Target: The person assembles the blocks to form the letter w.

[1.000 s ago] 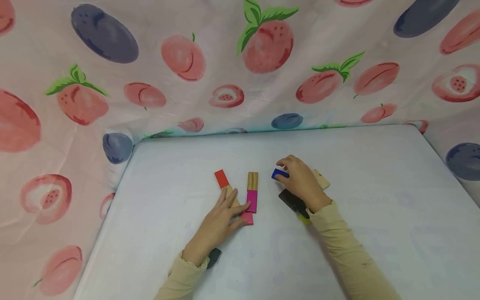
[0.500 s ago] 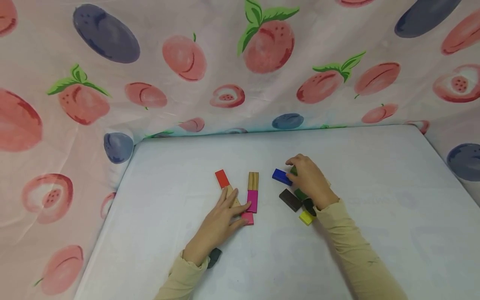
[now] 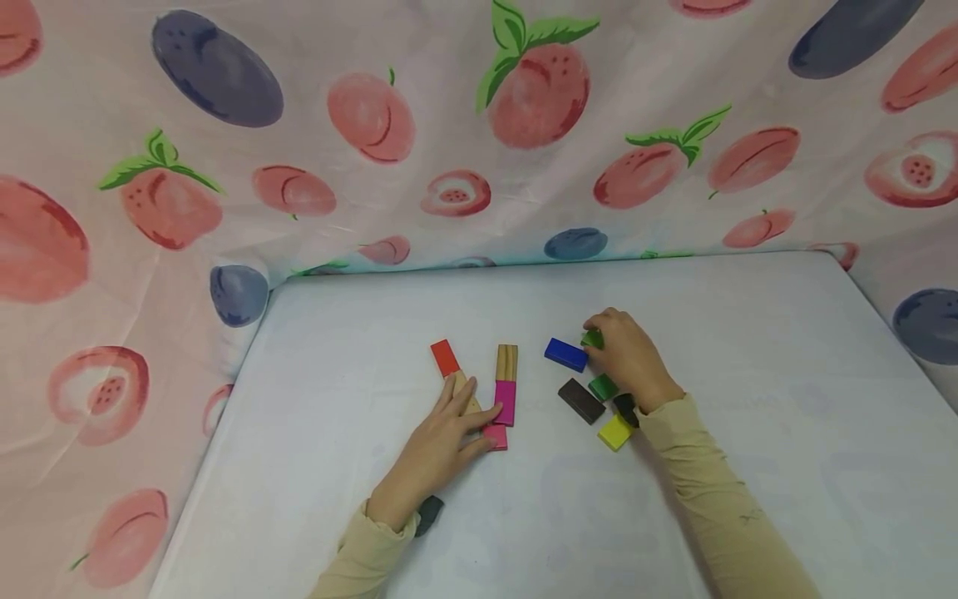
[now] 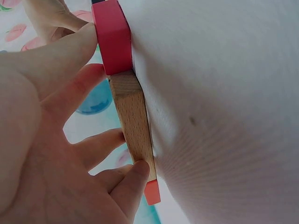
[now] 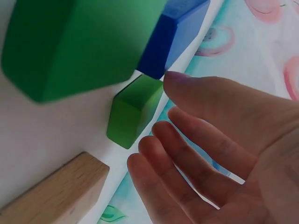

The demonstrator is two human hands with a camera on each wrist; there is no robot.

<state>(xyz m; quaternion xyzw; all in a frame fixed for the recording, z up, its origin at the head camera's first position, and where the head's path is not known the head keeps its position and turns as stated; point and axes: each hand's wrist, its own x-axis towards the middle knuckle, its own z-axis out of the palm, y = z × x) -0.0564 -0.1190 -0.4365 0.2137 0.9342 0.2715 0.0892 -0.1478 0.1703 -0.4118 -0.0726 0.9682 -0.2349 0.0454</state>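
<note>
In the head view, the left hand (image 3: 437, 445) rests with spread fingers on a row of blocks. Its fingers touch a natural wood block (image 4: 133, 116), a pink block (image 4: 114, 39) and the edge of a magenta block (image 3: 506, 403). A red block (image 3: 445, 357) lies at the wood block's far end. Around a light green block (image 5: 133, 109) hover the loosely bent thumb and fingers of the right hand (image 3: 629, 353). The thumb tip is at the block's corner, but a firm hold is not visible. Close by lies a blue block (image 3: 565, 354).
A dark brown block (image 3: 580, 401), a dark green block (image 3: 602, 388) and a yellow block (image 3: 615, 433) lie near the right wrist. Another wood block (image 5: 60, 191) is beside the right fingers. A striped wood block (image 3: 506, 363) adjoins the magenta one. Fruit-patterned cloth (image 3: 449, 125) borders the white table (image 3: 359, 349).
The right hand has left the blue block and shifted right to the light green block. More of the green and yellow blocks now shows. The left hand has stayed in place.
</note>
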